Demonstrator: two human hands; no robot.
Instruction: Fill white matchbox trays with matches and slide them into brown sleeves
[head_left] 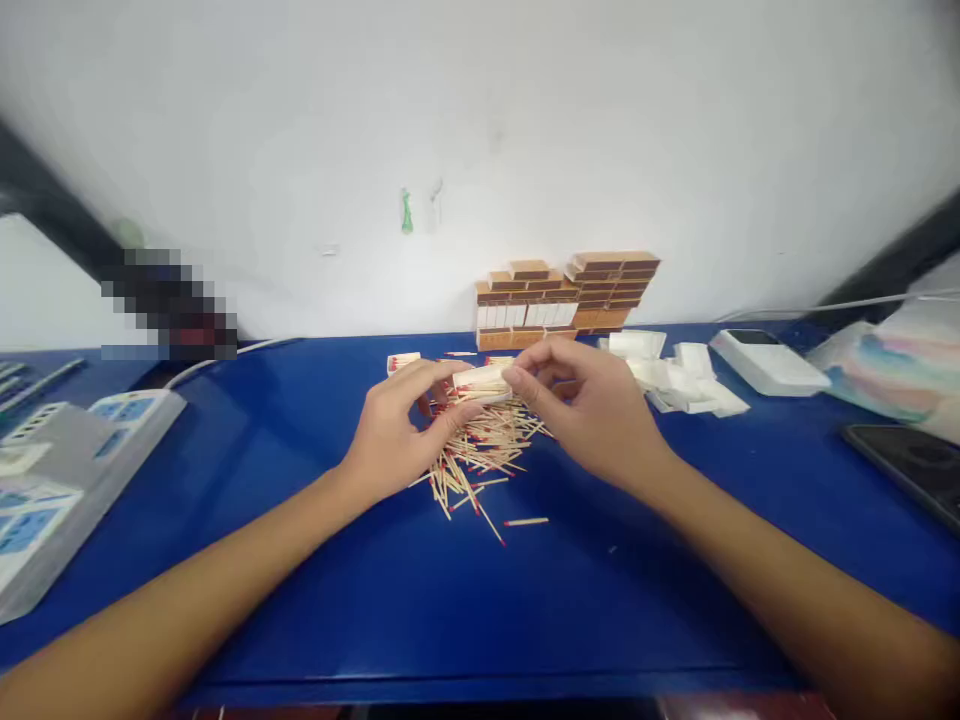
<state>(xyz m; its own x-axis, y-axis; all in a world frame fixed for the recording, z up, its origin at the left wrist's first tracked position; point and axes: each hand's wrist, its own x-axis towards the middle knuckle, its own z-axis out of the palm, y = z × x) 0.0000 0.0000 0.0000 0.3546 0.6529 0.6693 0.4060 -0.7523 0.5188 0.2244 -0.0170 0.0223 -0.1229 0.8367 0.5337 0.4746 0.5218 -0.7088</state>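
Between my two hands is a small white matchbox tray (480, 378) with red-tipped matches in it, held just above a loose heap of matches (487, 445). My left hand (409, 415) pinches the tray's left end between thumb and fingers. At the other end, my right hand (581, 400) has thumb and forefinger closed on the tray's right edge. Behind my left fingers stands another filled tray (403, 362). One single match (526, 521) lies apart, nearer to me.
Stacked matchboxes (525, 310) stand against the wall. White empty trays (686, 375) are piled right of my right hand. Farther right are a white device (769, 362), a plastic bag (877, 375) and a dark phone (911, 460). A grey-white case (90, 470) sits at left.
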